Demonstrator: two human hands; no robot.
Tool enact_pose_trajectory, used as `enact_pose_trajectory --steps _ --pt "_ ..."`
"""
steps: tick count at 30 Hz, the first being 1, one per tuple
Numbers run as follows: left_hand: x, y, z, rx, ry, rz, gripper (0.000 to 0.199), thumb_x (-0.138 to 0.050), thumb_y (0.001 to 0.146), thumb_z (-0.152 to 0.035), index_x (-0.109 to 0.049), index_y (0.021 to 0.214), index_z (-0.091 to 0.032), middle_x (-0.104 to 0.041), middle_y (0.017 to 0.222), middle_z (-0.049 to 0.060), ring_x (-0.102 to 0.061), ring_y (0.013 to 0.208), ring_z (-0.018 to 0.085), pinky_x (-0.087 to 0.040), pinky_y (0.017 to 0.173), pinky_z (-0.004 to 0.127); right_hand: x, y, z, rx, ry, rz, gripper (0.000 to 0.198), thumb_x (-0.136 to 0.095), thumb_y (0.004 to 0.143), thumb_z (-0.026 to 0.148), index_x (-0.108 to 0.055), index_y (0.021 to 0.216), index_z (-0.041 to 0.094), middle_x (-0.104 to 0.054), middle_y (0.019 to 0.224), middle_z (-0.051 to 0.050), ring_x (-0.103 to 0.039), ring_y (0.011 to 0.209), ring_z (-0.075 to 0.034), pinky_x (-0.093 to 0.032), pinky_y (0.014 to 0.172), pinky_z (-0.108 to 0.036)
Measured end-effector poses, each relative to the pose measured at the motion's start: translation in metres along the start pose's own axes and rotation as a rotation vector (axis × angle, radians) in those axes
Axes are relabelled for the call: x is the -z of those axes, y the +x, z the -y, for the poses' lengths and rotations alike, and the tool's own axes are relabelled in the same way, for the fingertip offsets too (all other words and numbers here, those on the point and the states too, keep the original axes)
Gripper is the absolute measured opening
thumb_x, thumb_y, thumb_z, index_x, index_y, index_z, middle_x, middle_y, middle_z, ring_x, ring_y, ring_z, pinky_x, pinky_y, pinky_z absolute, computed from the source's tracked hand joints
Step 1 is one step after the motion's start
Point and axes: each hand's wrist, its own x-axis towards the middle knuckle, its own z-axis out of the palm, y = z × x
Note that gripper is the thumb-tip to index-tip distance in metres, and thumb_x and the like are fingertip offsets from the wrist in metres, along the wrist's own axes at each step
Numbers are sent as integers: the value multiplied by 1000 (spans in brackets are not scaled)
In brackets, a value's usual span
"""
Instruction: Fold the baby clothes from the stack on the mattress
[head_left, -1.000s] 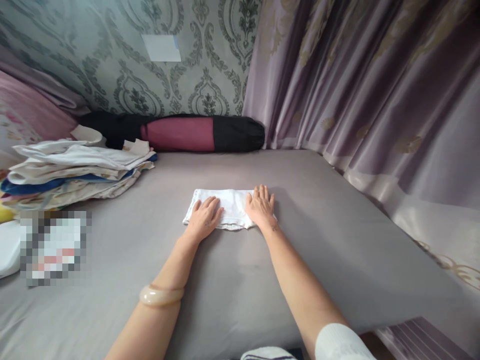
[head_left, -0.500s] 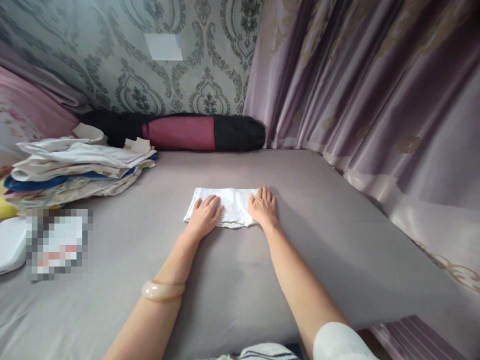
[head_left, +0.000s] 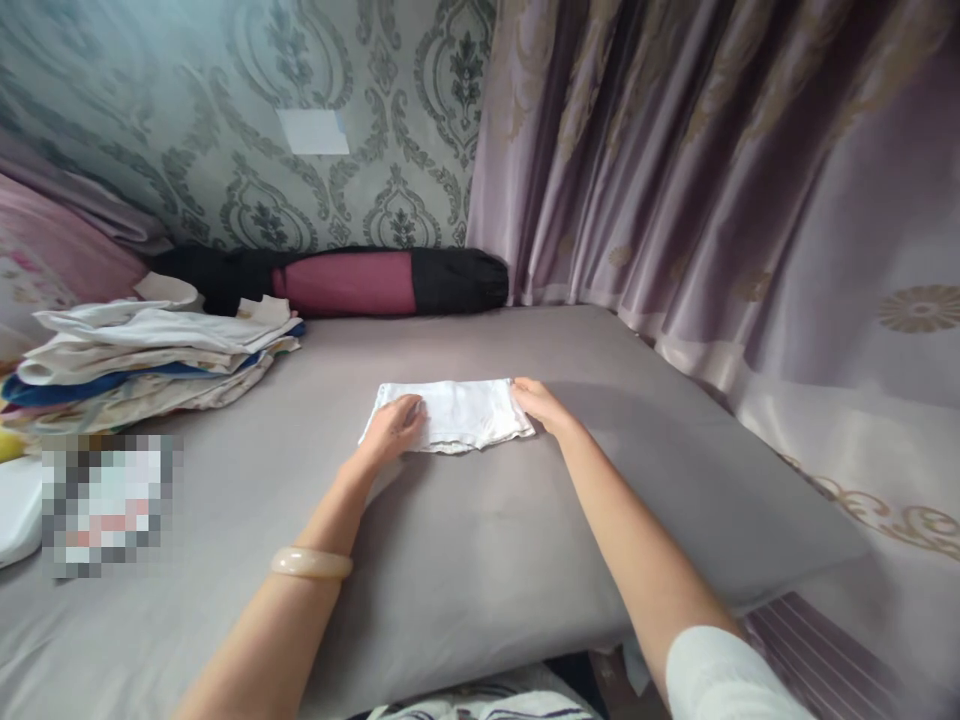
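A small white folded garment (head_left: 461,412) lies on the grey bed sheet in front of me; its exact kind is hard to make out. My left hand (head_left: 391,428) is at its left side, fingers bent and closed on the cloth, with some fingers hidden. At the far right corner, my right hand (head_left: 537,401) pinches the garment's edge between thumb and fingers. A pale bangle (head_left: 311,563) circles my left forearm.
On the left stands a stack of folded clothes (head_left: 157,350), with a white object (head_left: 19,510) and a blurred-out item (head_left: 112,505) nearer me. A black and maroon roll (head_left: 345,282) lies along the wall. Purple curtains (head_left: 637,150) hang at the right.
Both hands lay flat on the garment before. The right hand has shifted outward to the far right corner and closed there; the left has turned and curled at the left side. The view tilted slightly.
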Motion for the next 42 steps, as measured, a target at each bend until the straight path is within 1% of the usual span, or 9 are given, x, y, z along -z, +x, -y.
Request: enact_pose_trajectory --steps 6,10,14,20,24,29,33,37,42 --pt "31 5 19 346 51 -141 38 -44 87 -35 -67 110 -16 -69 115 13 -66 102 25 -49 89 32 17 1 -10 -156 127 4 18 -50 90 24 -63 82 14 -69 78 -4 -60 60 -8 -45 54 -14" --pt "43 8 28 551 95 -31 34 -48 85 -37 -70 100 -16 -72 107 15 -65 103 32 -50 80 35 13 5 -10 -228 118 16 21 -60 85 24 -62 67 13 -63 58 -2 -55 50 -8 -41 46 -14" --pt "46 14 26 602 36 -9 27 -54 81 -36 -72 86 -16 -74 91 14 -68 92 30 -48 71 32 7 9 -3 -261 89 14 25 -66 82 24 -61 60 13 -53 43 1 -50 42 -9 -35 40 -15" --pt "45 23 18 717 -143 -9 22 -65 72 -38 -69 68 -17 -67 62 6 -64 63 21 -43 57 27 2 6 7 -246 155 66 18 -65 81 21 -59 65 14 -57 48 2 -52 44 -8 -40 45 -16" --pt "40 25 23 692 -237 -23 27 -70 66 -42 -69 70 -16 -60 52 2 -58 52 17 -38 50 25 2 2 8 -191 137 80 21 -62 83 25 -61 65 14 -57 50 2 -54 47 -8 -40 47 -16" --pt "45 26 21 592 -177 -35 26 -73 62 -40 -71 74 -17 -63 58 2 -62 62 20 -39 53 24 4 3 5 -96 4 61 18 -67 76 26 -66 62 14 -57 52 2 -57 55 -10 -33 47 -17" --pt "56 29 9 567 -40 16 22 -73 64 -36 -73 75 -18 -70 73 6 -65 76 22 -41 60 24 6 1 7 -32 -100 22 6 -70 69 21 -73 68 15 -67 64 -2 -65 71 -14 -35 53 -17" --pt "67 31 -7 528 27 35 25 -72 67 -38 -75 81 -18 -72 84 7 -63 82 22 -40 62 24 10 -3 10 -43 -155 -18 14 -71 65 19 -77 77 17 -74 76 -4 -68 79 -16 -38 56 -18" --pt "74 35 -36 529 -79 -62 31 -76 63 -42 -77 85 -21 -69 71 0 -61 72 18 -38 56 21 22 -2 1 -92 -155 -47 10 -71 66 19 -76 74 18 -74 72 -4 -68 71 -15 -40 52 -16"
